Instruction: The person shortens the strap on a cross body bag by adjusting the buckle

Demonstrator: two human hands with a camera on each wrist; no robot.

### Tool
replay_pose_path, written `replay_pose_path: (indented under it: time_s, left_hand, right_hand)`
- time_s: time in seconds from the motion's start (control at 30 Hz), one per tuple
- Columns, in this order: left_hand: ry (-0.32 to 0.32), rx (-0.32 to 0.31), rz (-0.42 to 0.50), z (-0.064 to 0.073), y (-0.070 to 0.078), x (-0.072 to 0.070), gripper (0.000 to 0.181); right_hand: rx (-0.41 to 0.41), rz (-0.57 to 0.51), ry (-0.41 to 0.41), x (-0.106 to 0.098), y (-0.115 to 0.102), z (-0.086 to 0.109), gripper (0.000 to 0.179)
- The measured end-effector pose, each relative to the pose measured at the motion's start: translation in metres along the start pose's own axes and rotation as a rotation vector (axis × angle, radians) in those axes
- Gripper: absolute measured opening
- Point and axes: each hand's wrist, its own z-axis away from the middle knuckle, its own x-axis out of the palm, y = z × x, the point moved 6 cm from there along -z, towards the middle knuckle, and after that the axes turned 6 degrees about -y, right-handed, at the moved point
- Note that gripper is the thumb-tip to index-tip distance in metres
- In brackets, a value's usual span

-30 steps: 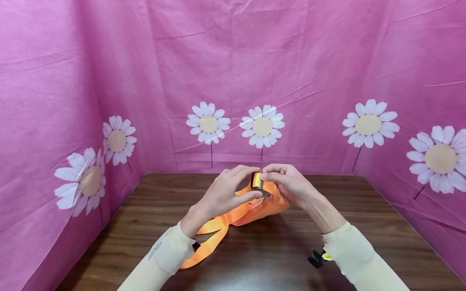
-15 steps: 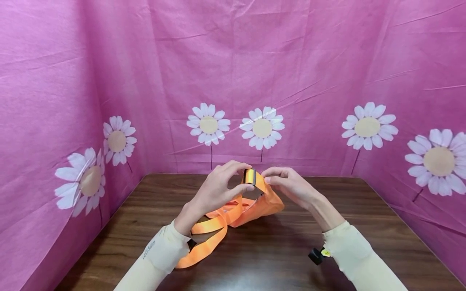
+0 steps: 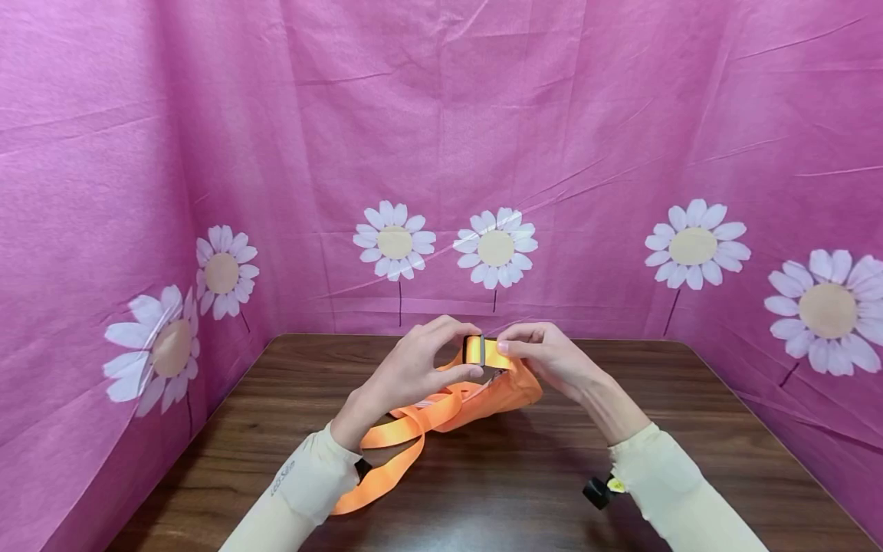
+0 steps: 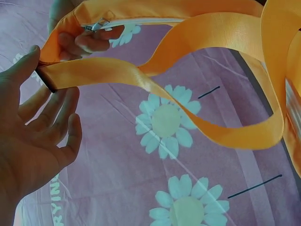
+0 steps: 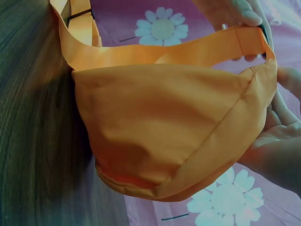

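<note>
An orange waist bag [image 3: 507, 399] hangs tilted between both hands, close over the table. My left hand [image 3: 407, 368] pinches a black strap buckle [image 3: 482, 350] by its two ends, between thumb and fingers. Orange webbing runs through that buckle. At the bag's end just right of it, my right hand [image 3: 562, 364] pinches the short strap piece [image 3: 498, 354] with thumb and fingertips. The left wrist view shows the zipper pull [image 4: 96, 26] near the right fingers. The bag's smooth panel [image 5: 164, 127] fills the right wrist view, partly covering the right hand [image 5: 277, 136].
The long orange strap [image 3: 382, 487] loops down onto the brown wooden table [image 3: 517, 491] at front left. A second black slider [image 5: 80, 14] sits on the strap in the right wrist view. A pink cloth [image 3: 586, 115] printed with daisies stands around the table.
The buckle has shifted left with my left hand, then dropped slightly. The right hand follows a little, and the strap piece between the hands now shows flatter. The bag has tilted lower.
</note>
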Motion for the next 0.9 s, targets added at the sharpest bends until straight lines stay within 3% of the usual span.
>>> replay_pose_path:
  time_s: [0.33,0.57,0.9]
  left_hand:
    - [0.018,-0.001,0.013,0.000,0.001,0.005,0.050]
    - [0.040,0.059,0.019,-0.003,0.004,0.005,0.050]
    - [0.095,0.037,-0.030,-0.001,0.001,-0.005,0.052]
  right_hand:
    - [-0.024,0.029,0.003,0.010,-0.005,-0.002,0.018]
    - [-0.019,0.019,0.010,0.011,-0.005,-0.003,0.019]
    - [0.060,-0.006,-0.016,0.006,0.004,-0.002,0.027]
